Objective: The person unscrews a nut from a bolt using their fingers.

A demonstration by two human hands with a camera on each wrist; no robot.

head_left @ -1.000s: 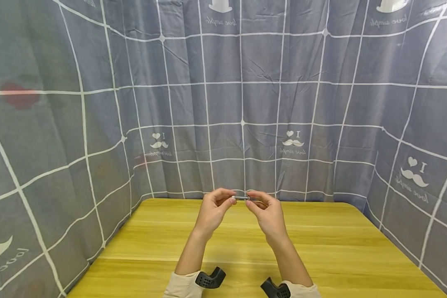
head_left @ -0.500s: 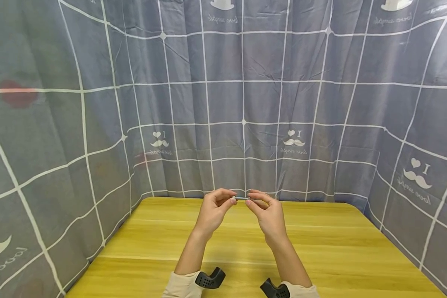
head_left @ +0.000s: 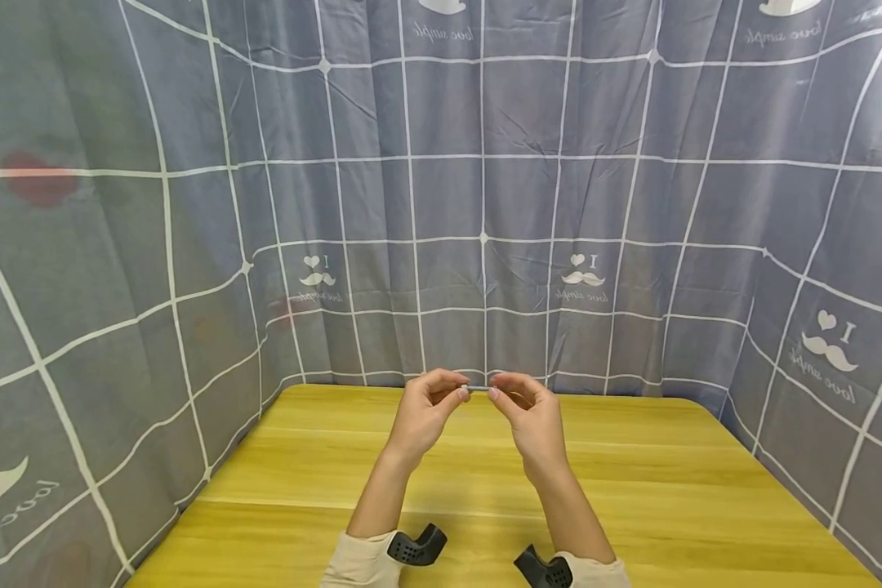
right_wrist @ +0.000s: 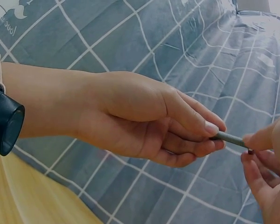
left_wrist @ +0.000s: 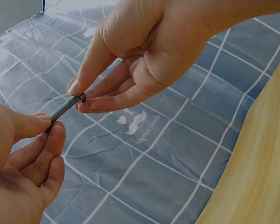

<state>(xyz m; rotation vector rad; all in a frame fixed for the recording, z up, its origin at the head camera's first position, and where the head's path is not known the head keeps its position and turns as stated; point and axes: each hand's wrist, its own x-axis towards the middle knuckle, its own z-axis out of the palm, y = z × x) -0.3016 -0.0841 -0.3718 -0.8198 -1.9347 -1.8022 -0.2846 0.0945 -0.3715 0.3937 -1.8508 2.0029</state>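
A thin grey threaded bolt [head_left: 480, 388] is held up between both hands, over the far edge of the table in the head view. My left hand [head_left: 420, 415] pinches one end between thumb and fingers; the left wrist view shows the dark tip of the bolt [left_wrist: 60, 113] at these fingertips. At the opposite end my right hand [head_left: 532, 418] pinches with its thumb and index finger. A small shiny metal piece [left_wrist: 82, 97] sits on the bolt there, partly covered by the right fingers; I cannot tell whether it is a nut or the bolt's head.
A yellow wood-grain table [head_left: 323, 465] lies below the hands. Grey curtains [head_left: 448, 196] with a white grid hang behind it and on both sides. A black camera mount [head_left: 417, 545] sits at the left sleeve, with another mount [head_left: 544, 567] at the right sleeve.
Both hands keep hold of the bolt with nearly the same pose. The shiny piece beside the right fingertips, visible a second ago in the head view, is now hidden there. The head view has tilted slightly.
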